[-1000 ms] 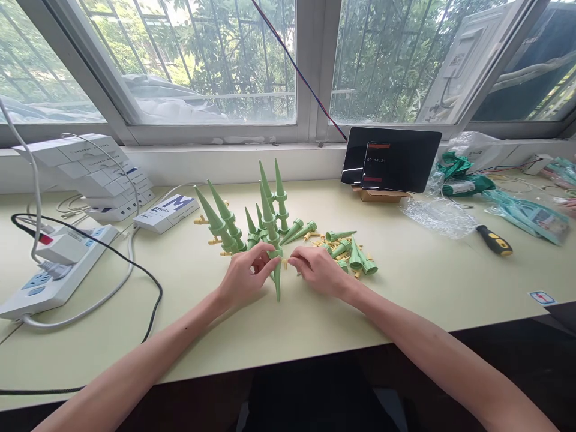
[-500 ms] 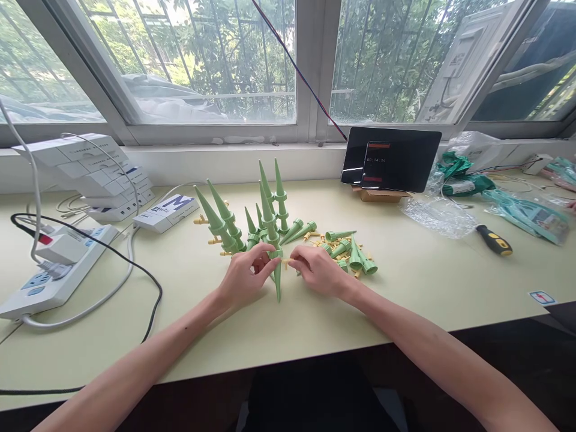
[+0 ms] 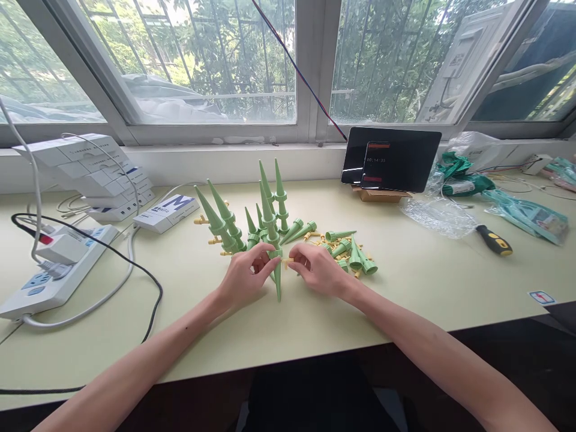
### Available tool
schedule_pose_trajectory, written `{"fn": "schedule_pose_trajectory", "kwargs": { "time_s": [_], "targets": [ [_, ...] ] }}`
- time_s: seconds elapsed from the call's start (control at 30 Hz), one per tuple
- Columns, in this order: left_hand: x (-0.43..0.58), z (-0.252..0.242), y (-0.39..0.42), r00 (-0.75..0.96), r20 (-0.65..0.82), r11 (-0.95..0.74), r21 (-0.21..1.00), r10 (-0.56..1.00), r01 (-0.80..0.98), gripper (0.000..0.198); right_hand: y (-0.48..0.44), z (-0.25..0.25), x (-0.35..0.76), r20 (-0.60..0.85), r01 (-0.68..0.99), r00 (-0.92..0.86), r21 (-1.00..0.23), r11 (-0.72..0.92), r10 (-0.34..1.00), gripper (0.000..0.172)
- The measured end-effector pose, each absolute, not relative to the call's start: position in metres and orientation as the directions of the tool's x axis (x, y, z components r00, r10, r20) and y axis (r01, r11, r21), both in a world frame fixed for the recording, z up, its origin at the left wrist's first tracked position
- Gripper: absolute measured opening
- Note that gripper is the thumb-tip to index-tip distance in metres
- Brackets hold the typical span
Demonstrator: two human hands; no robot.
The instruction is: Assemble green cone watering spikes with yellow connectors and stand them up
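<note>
Between its thumb and fingers, my left hand (image 3: 246,271) grips a green plastic watering spike (image 3: 278,281), its point facing down toward me. My right hand (image 3: 320,271) pinches a small yellow plastic valve (image 3: 287,262) right against the spike's side. The fingers partly cover both pieces, so how far the valve is seated cannot be made out. Behind my left hand stand several green spikes (image 3: 219,223) with points up, some with yellow valves (image 3: 201,221) sticking out sideways. A heap of loose green spikes (image 3: 355,255) and yellow valves lies beyond my right hand.
A tablet (image 3: 405,159) with a phone (image 3: 375,165) showing a timer leans on a cardboard stand at the back. At left are stacked white boxes (image 3: 94,171) and a power strip (image 3: 58,276) with cables. A screwdriver (image 3: 494,240) and plastic bags (image 3: 526,216) lie at right.
Both hands keep almost the same pose. The yellow valve has shifted very slightly at the right fingertips, and the phone's timer has advanced.
</note>
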State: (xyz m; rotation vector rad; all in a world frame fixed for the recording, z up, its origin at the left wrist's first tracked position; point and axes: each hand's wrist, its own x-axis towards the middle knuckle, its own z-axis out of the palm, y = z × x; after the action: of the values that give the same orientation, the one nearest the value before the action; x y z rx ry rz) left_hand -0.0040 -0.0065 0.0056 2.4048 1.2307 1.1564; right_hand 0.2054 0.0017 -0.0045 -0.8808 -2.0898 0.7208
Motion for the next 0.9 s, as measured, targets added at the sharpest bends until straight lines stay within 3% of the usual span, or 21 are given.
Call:
{"fn": "schedule_pose_trajectory", "kwargs": {
  "time_s": [0.67, 0.9],
  "targets": [
    [-0.0049, 0.0029, -0.0052, 0.356, 0.552, -0.643, 0.512, 0.754, 0.569, 0.01, 0.0024, -0.0026, 0.2047, 0.331, 0.456, -0.535, -0.662, 0.595, 0.777, 0.027],
    [-0.0055, 0.0028, -0.0057, 0.355, 0.553, -0.641, 0.502, 0.754, 0.58, 0.01, 0.0012, -0.0016, 0.2062, 0.378, 0.419, -0.512, -0.673, 0.609, 0.771, 0.012]
  ]
}}
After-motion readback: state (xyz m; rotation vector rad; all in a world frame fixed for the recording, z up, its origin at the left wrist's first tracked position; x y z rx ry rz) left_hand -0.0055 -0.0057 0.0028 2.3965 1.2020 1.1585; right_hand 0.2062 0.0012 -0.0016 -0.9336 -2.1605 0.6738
